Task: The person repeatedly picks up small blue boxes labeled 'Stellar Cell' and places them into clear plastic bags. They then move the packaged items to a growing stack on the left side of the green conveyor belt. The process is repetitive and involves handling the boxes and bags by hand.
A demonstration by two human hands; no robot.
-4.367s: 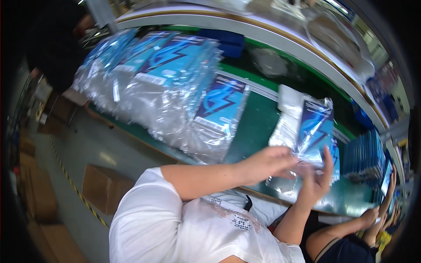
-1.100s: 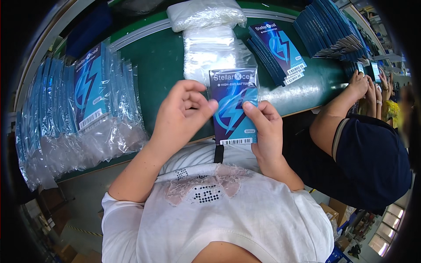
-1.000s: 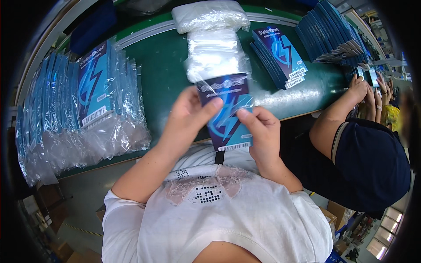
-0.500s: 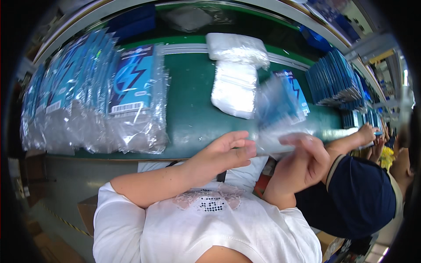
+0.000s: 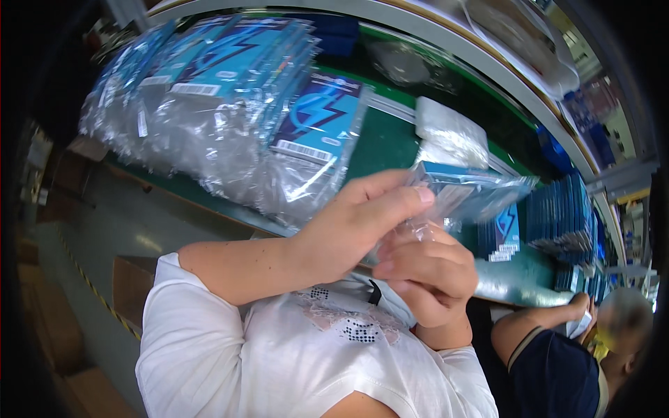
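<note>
Your left hand (image 5: 348, 230) and right hand (image 5: 425, 275) both pinch a clear sleeve with a blue card (image 5: 463, 195), held up over the green tabletop (image 5: 383, 143). The card looks partly in, but blur hides how far. Lots already bagged: the big bagged stack (image 5: 230, 104) at left. Bare blue cards (image 5: 557, 219) and empty sleeves (image 5: 449, 132) are left. A co-worker's hands are cut off at the right edge.
</note>
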